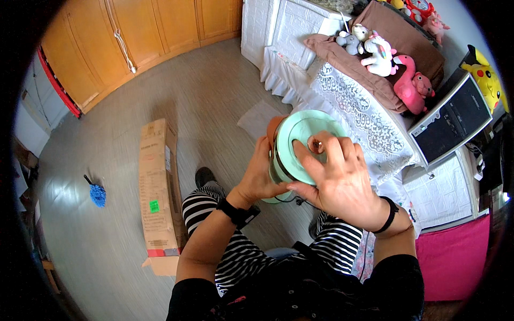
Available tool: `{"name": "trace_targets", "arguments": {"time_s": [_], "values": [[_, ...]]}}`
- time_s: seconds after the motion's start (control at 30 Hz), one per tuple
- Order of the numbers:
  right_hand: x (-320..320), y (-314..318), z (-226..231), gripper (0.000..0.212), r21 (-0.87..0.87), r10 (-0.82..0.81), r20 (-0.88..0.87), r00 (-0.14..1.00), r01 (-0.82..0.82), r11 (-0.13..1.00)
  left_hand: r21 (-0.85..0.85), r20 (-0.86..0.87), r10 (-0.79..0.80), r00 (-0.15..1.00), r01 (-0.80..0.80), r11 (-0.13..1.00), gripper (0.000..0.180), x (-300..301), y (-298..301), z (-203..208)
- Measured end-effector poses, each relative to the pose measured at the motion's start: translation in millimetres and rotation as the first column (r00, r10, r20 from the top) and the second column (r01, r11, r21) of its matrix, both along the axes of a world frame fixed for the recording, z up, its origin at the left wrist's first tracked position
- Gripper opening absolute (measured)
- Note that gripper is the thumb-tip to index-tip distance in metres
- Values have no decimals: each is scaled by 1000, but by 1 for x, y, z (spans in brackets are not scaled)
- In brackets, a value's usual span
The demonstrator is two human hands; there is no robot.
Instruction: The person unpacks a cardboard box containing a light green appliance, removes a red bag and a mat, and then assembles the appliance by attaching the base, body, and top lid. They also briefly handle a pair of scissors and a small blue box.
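Observation:
Above my lap I hold a round mint-green container with a lid [302, 125]. A shiny copper-coloured knob sits in the lid's middle, and a dark band runs below its rim. My left hand [261, 174] is wrapped round the container's left side. My right hand [337, 174] grips the lid from above, its fingers round the knob and rim. An orange-brown part shows at the far left of the container; I cannot make out what it is. Partly hidden beneath is a mint-green base [277, 200] with a black cord [299, 200].
On the floor to my left stands a long cardboard box [155, 187], with a blue duster [97, 195] farther left. Wooden cabinets [155, 27] line the far wall. At the right are a lace-covered seat [353, 101] with plush toys [380, 56] and a computer tower [452, 120].

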State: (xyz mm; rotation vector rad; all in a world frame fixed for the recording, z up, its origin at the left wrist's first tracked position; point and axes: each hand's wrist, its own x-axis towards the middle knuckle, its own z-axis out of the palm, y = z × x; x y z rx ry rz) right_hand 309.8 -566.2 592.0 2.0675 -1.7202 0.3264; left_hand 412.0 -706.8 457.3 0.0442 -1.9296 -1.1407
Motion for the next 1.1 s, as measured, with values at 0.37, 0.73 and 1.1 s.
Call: {"name": "trace_targets", "arguments": {"time_s": [0.37,0.73,1.1], "values": [[-69,-61,-13,47,-63,40,-12,999,-41,997,99,314,185,931,-226,969,79,-2,-22,-30],[-55,-94,-36,50,-188,32,157,987,-1,982,256,414,396,819,-522,814,55,-4,-52,-61],[-52,-118,-41,60,-309,178,153,972,-124,943,253,-255,183,949,-117,960,117,-51,-49,-44]]}}
